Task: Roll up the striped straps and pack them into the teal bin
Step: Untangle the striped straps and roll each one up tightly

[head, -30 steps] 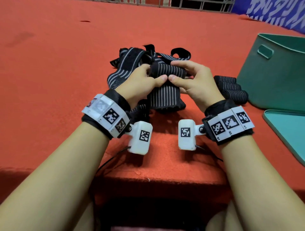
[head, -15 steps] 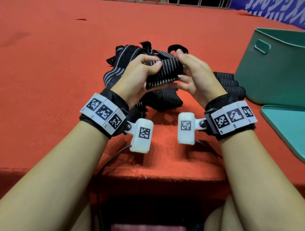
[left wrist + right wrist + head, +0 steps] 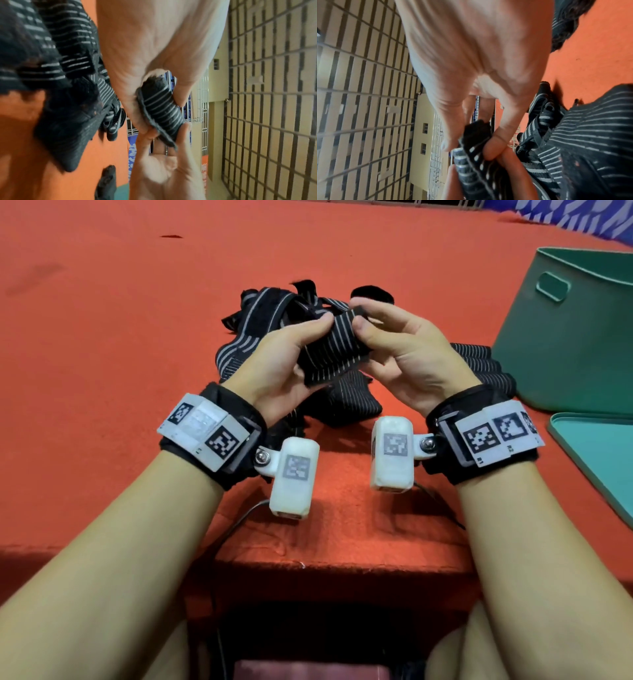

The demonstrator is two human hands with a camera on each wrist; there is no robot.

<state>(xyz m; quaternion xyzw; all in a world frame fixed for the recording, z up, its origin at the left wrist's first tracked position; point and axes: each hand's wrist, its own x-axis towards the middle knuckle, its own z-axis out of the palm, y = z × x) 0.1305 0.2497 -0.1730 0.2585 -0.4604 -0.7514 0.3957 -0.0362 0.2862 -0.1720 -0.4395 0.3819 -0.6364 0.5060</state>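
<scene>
A black strap with thin white stripes (image 3: 334, 347) is held up above the red table between both hands. My left hand (image 3: 291, 350) pinches its left side, thumb on top, and the rolled end (image 3: 160, 108) shows in the left wrist view. My right hand (image 3: 387, 337) pinches the right end (image 3: 476, 136) between thumb and fingers. The strap's tail hangs down to a dark heap of loose straps (image 3: 267, 313) behind the hands. Three rolled straps (image 3: 479, 364) lie beside the teal bin (image 3: 575, 337) at the right.
The teal bin's lid (image 3: 603, 453) lies flat at the right edge, in front of the bin. The red felt table (image 3: 120, 337) stretches away to the left and back. Its front edge (image 3: 325, 566) runs just below my wrists. A cable (image 3: 239, 518) trails off the edge.
Both hands have lifted the strap off the heap and tilted it toward me. The fingers have shifted along the roll, and the right palm has turned upward.
</scene>
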